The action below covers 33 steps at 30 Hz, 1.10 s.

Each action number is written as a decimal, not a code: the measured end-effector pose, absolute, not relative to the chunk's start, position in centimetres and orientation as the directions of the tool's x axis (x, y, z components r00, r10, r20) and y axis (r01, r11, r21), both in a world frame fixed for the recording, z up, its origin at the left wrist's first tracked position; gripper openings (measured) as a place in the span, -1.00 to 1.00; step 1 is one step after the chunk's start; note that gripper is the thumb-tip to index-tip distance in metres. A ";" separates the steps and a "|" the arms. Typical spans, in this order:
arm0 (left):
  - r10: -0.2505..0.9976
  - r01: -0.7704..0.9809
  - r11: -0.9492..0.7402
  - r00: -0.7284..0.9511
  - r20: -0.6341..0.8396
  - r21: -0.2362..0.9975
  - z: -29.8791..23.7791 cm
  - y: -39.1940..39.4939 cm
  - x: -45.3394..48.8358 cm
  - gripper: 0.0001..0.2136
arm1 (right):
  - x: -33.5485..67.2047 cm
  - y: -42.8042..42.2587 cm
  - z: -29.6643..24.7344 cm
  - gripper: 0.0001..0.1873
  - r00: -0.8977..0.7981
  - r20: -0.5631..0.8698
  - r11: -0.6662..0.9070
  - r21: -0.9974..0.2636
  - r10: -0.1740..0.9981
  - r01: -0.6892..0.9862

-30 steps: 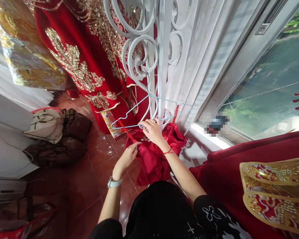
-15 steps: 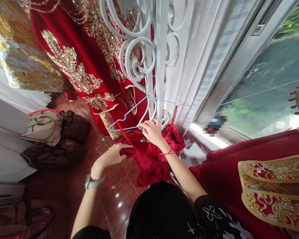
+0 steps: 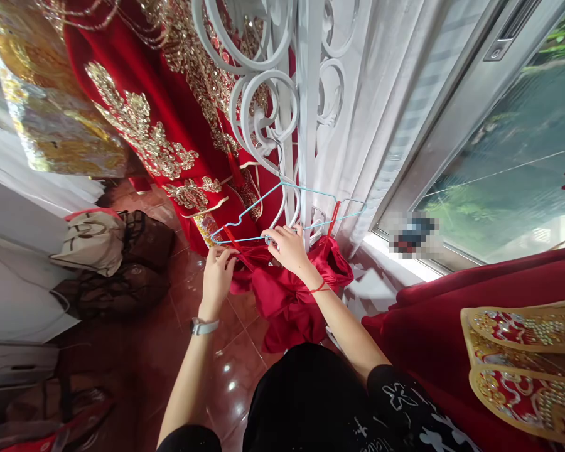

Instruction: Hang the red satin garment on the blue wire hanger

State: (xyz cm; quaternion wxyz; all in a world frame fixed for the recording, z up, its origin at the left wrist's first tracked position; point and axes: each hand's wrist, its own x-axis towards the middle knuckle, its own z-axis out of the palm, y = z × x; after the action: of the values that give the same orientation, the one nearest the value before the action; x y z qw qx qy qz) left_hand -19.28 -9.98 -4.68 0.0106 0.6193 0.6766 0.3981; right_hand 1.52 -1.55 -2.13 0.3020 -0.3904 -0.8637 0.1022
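Left hand (image 3: 220,267) touches red garment (image 3: 282,292); black shirt (image 3: 306,402) bears lettering (image 3: 375,444) (illegible).

The left hand (image 3: 219,270) is higher than half a second ago, left of the frame's centre, fingertips now at a red strap (image 3: 233,237). The red garment (image 3: 282,292) looks more rumpled than a second ago.

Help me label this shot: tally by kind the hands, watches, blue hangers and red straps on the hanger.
Left hand and right hand: 2
Watch: 1
Blue hanger: 1
Red straps on it: 2
Total: 6
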 end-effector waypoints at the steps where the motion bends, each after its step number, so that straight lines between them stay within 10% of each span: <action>1: 0.821 0.839 -0.043 -0.280 0.498 0.542 -4.7 -9.9 -18.9 -0.78 | 1.3 -1.5 -1.7 -0.66 -0.518 0.423 0.667 -0.411 0.744 0.622; 10: 0.834 0.343 -0.116 -0.476 0.279 0.932 -5.6 -7.9 -16.5 -0.80 | -1.1 -0.5 0.2 -0.74 -0.589 0.360 0.687 -0.454 0.724 0.567; 17: 0.797 -0.282 -0.262 -0.603 0.042 0.923 -6.5 -6.8 -18.4 -0.22 | -2.5 -0.8 -0.5 -0.80 -0.395 0.313 0.501 -0.612 0.864 0.612; 25: 0.579 -0.027 -0.414 -0.780 0.240 0.910 -6.3 -7.5 -20.9 -0.03 | -2.2 -0.3 -0.9 -0.84 -0.385 0.297 0.481 -0.644 0.874 0.595; 33: 0.773 0.154 -0.381 -0.487 0.406 0.912 -1.4 -6.1 -20.7 -0.17 | -1.4 -0.9 -0.2 -0.82 -0.452 0.277 0.511 -0.651 0.848 0.561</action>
State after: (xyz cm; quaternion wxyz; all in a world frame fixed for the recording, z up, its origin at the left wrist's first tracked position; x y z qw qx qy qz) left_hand -20.70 -6.12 -1.41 0.2225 0.4549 0.5098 0.6955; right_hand -1.41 -0.88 -0.17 0.2969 -0.4311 -0.8170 0.2420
